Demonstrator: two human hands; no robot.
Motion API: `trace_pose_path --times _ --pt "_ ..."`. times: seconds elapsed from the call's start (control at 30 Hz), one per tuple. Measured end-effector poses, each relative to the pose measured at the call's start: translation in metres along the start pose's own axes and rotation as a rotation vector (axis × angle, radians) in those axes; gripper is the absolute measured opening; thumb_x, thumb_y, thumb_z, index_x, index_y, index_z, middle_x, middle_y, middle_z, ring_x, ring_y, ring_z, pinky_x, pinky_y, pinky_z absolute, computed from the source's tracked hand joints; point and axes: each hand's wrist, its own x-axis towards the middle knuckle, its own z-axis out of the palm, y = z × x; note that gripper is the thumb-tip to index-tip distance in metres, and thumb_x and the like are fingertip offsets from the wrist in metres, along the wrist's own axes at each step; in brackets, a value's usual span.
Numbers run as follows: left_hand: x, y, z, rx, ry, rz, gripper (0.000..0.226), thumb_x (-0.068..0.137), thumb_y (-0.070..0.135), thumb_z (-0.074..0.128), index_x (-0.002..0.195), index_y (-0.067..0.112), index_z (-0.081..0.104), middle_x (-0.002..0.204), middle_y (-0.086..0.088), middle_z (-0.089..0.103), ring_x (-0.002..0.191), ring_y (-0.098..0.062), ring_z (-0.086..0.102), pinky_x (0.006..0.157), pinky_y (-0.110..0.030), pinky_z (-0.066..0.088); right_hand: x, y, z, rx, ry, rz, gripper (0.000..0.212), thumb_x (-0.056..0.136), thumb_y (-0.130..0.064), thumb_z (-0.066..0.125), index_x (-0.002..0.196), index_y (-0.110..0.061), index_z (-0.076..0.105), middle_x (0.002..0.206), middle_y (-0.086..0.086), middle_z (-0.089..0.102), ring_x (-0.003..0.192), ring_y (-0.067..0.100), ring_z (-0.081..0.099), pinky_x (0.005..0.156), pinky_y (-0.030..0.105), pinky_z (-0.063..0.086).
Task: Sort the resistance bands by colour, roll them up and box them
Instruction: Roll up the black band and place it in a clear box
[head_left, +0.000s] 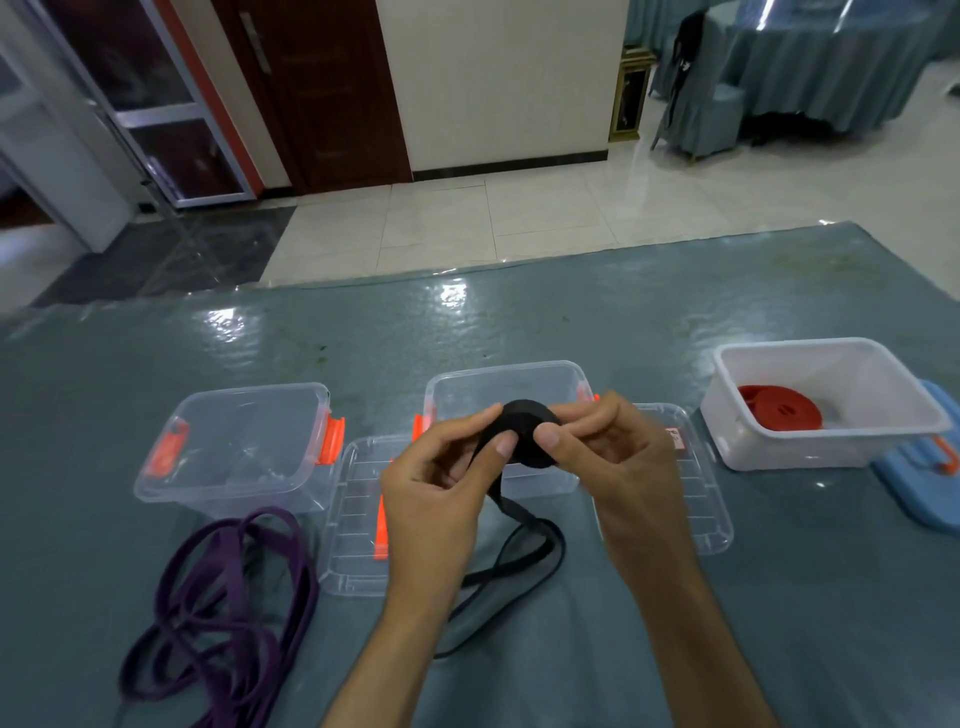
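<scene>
Rolling the black band (524, 434) above the middle clear box (506, 382), left hand (441, 488) and right hand (613, 457) both pinching the coil, thumbs pressing its face. Trailing the unrolled tail (519, 561) down onto the tabletop (675, 312). Risking a sprung coil if either pinch is loosening, or a snagging, twisting tail. Lying loose at left, the purple bands (228, 613); sitting rolled in the white tub (831, 441), the red bands (779, 410).

We see a black band (524, 434), purple bands (228, 597), red rolls (779, 410) in a white box (831, 447), orange latches (331, 439) on clear boxes (234, 447), and a grey-blue table (675, 312).
</scene>
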Motion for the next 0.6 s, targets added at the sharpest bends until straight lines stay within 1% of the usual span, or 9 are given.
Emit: trace_pose_path --times 0.1,0.17,0.23,0.3,0.4,0.43,0.5,0.57,0.6 --pt "-0.002 0.005 0.001 -0.003 0.017 0.001 0.021 0.079 0.026 0.087 0.1 0.03 0.083 0.101 0.0 0.082 0.095 -0.012 0.078 0.083 -0.017 0.058 -0.004 -0.004 0.001 -0.018 0.037 -0.025 0.016 0.082 -0.027 0.083 0.096 -0.024 0.076 0.093 0.006 0.081 0.088 0.024 0.08 0.068 0.028 0.063" --pt "-0.003 0.006 0.004 -0.016 -0.014 -0.014 0.022 0.078 0.028 0.086 0.099 0.031 0.084 0.104 0.001 0.082 0.1 -0.011 0.077 0.086 -0.017 0.057 -0.007 -0.002 0.002 -0.02 0.068 -0.044 0.017 0.085 -0.026 0.08 0.101 -0.029 0.078 0.094 0.002 0.081 0.088 0.019 0.08 0.064 0.024 0.061" --pt "-0.003 0.007 0.005 -0.035 -0.052 -0.034 0.023 0.08 0.027 0.083 0.102 0.033 0.084 0.108 0.002 0.081 0.105 -0.012 0.077 0.089 -0.018 0.056 -0.009 0.001 0.003 0.009 0.068 -0.04 0.013 0.087 -0.021 0.079 0.096 -0.03 0.079 0.095 0.001 0.08 0.093 0.021 0.079 0.067 0.027 0.063" --pt "-0.002 0.008 0.004 -0.024 -0.053 -0.015 0.022 0.083 0.025 0.082 0.103 0.032 0.084 0.107 0.001 0.081 0.103 -0.014 0.077 0.088 -0.019 0.057 -0.01 0.001 0.002 -0.029 0.037 -0.057 0.013 0.085 -0.018 0.081 0.09 -0.029 0.076 0.097 0.001 0.079 0.095 0.022 0.079 0.072 0.03 0.064" --pt "-0.004 0.008 0.003 0.009 -0.062 0.028 0.021 0.084 0.017 0.085 0.103 0.026 0.083 0.101 -0.002 0.082 0.097 -0.015 0.078 0.085 -0.018 0.058 -0.006 -0.004 -0.005 -0.142 0.003 -0.098 0.022 0.081 -0.014 0.087 0.081 -0.03 0.071 0.096 0.002 0.079 0.092 0.022 0.079 0.075 0.037 0.066" --pt "-0.005 0.007 0.005 0.008 -0.05 0.026 0.02 0.084 0.016 0.086 0.102 0.025 0.083 0.1 -0.002 0.082 0.096 -0.015 0.079 0.083 -0.018 0.058 -0.006 -0.006 -0.007 -0.147 -0.001 -0.098 0.022 0.08 -0.016 0.088 0.081 -0.03 0.072 0.095 0.003 0.08 0.091 0.023 0.079 0.074 0.04 0.067" --pt "-0.009 0.007 0.009 -0.009 -0.033 0.014 0.02 0.084 0.019 0.085 0.101 0.027 0.084 0.102 -0.001 0.082 0.099 -0.015 0.078 0.084 -0.019 0.059 -0.006 -0.008 -0.008 -0.14 0.008 -0.101 0.017 0.08 -0.024 0.086 0.09 -0.031 0.074 0.096 0.005 0.08 0.092 0.026 0.079 0.073 0.043 0.067" --pt "-0.01 0.006 0.01 0.015 -0.044 0.038 0.019 0.086 0.024 0.081 0.103 0.032 0.084 0.109 0.0 0.079 0.106 -0.017 0.076 0.088 -0.02 0.058 -0.008 -0.007 -0.008 -0.111 0.023 -0.096 0.02 0.081 -0.028 0.084 0.099 -0.031 0.076 0.099 0.005 0.08 0.096 0.027 0.079 0.073 0.039 0.066" --pt "-0.009 0.006 0.009 0.037 -0.059 0.052 0.019 0.087 0.024 0.079 0.104 0.032 0.084 0.11 -0.001 0.078 0.108 -0.019 0.074 0.089 -0.021 0.057 -0.009 -0.006 -0.008 -0.086 0.015 -0.084 0.019 0.082 -0.027 0.084 0.099 -0.031 0.077 0.099 0.005 0.08 0.096 0.026 0.079 0.073 0.037 0.066"
